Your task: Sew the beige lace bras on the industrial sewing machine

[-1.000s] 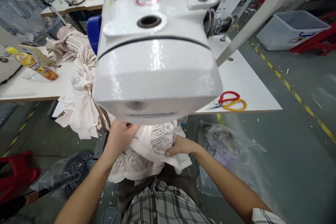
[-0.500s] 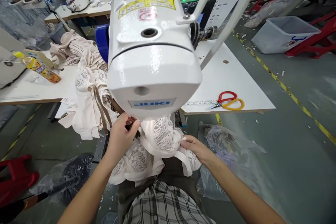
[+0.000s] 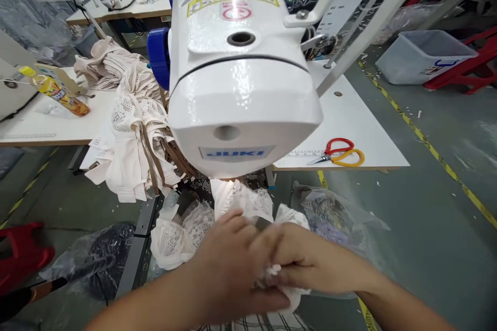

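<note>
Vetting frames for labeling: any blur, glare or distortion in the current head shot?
Head view: motion blur on the left hand, milder on the right hand; head view: glare streaks on the white sewing machine, its label readable; head view: scissors fairly crisp; head view: bottle leans near the left edge, possibly wide-lens distortion.

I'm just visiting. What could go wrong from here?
The scissors lie near the front edge of the table, so a bump might knock them off. The garment pile at the left hangs over an edge and could slip down. The left hand and right hand are close together at the lace fabric, whose openwork could snag.
</note>
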`<state>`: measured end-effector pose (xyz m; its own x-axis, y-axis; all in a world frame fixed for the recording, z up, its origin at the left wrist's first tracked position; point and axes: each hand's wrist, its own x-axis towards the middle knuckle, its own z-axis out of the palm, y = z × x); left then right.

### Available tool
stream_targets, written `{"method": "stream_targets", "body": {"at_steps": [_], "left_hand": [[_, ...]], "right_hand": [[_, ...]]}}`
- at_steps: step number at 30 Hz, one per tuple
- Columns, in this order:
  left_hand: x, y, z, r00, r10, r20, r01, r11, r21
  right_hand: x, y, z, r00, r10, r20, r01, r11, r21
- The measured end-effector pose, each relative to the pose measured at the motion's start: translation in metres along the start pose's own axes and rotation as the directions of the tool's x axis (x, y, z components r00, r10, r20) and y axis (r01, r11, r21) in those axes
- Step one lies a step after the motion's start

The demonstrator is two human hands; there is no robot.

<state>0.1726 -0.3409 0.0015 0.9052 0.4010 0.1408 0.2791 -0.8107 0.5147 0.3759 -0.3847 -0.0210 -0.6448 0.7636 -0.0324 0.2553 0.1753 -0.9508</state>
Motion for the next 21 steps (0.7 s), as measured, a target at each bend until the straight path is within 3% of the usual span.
{"method": "stream_targets", "body": {"at_steps": [2, 5, 7, 10, 12, 14, 17, 21], "left_hand": [[-0.006, -0.006, -0.008, 0.989, -0.120, 0.088, 0.127, 0.989, -0.076], [-0.015, -0.007, -0.023, 0.972, -0.105, 0.211, 0.152, 0.964, -0.220], [-0.017, -0.006, -0.029, 0.969, -0.102, 0.227, 0.168, 0.940, -0.296], [-0.013, -0.020, -0.031, 0.938, -0.297, 0.177, 0.340, 0.887, -0.314], [-0.008, -0.038, -0.030, 0.866, -0.482, 0.133, 0.499, 0.818, -0.287], [-0.001, -0.055, -0.032, 0.808, -0.585, 0.071, 0.584, 0.777, -0.235], [0.006, -0.073, -0.035, 0.779, -0.625, -0.048, 0.608, 0.772, -0.185], [0.009, -0.086, -0.038, 0.754, -0.639, -0.154, 0.583, 0.758, -0.292]], "right_hand": [[0.005, -0.010, -0.003, 0.998, 0.029, 0.047, -0.026, 0.998, -0.056], [0.007, -0.017, -0.008, 0.982, -0.020, 0.189, 0.037, 0.996, -0.083], [0.009, -0.016, -0.012, 0.979, -0.023, 0.203, 0.047, 0.993, -0.112], [0.019, -0.007, -0.022, 0.998, 0.059, 0.011, -0.055, 0.974, -0.221], [0.029, 0.002, -0.031, 0.989, 0.078, -0.128, -0.108, 0.963, -0.246], [0.040, 0.011, -0.040, 0.969, 0.092, -0.230, -0.148, 0.959, -0.241], [0.053, 0.022, -0.048, 0.927, 0.157, -0.340, -0.228, 0.957, -0.179], [0.063, 0.037, -0.054, 0.906, 0.190, -0.379, -0.231, 0.971, -0.065]]}}
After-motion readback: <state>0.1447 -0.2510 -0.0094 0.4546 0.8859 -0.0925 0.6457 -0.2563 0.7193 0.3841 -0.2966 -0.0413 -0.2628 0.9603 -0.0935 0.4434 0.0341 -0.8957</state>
